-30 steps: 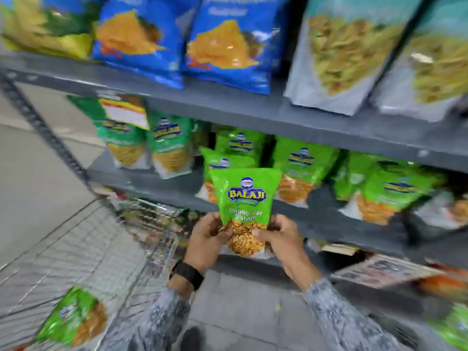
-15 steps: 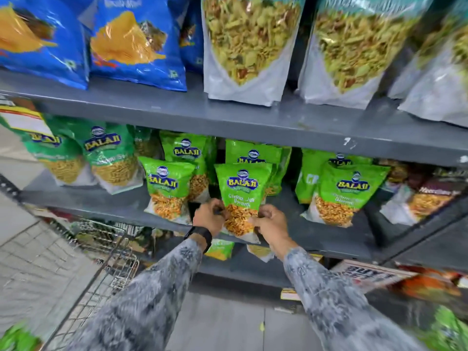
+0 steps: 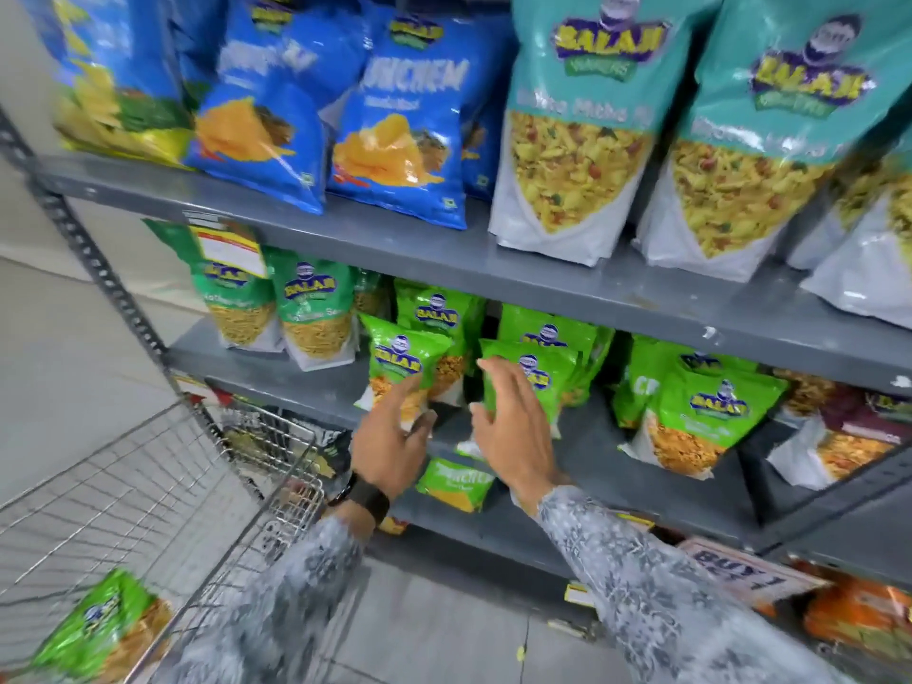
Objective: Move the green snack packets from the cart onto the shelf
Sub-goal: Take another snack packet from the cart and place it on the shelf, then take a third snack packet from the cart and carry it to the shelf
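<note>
- A wire cart (image 3: 163, 486) stands at the lower left; one green snack packet (image 3: 98, 629) lies in its near corner, bright green at the top with a printed heap of orange-yellow snack at the bottom.
- On the middle shelf (image 3: 617, 451), toward its left end, two taller, darker green packets (image 3: 316, 308) of fine yellow strands stand upright.
- The left hand (image 3: 392, 444), a dark watch band (image 3: 367, 498) at the wrist, is released with fingers spread, its fingertips over the lower part of a bright green packet (image 3: 402, 360) standing near the shelf's front edge; whether they touch is unclear.
- The right hand (image 3: 513, 427) is released too, palm toward the left, just in front of another upright green packet (image 3: 548, 372) with a blue-and-yellow logo.
- More green packets stand behind these two, and another group (image 3: 710, 412) stands further right on the same shelf.
- Both sleeves (image 3: 656, 594) are grey and patterned.
- On the upper shelf (image 3: 567, 283), blue bags (image 3: 395, 125) stand left of teal-and-white bags (image 3: 572, 130).
</note>
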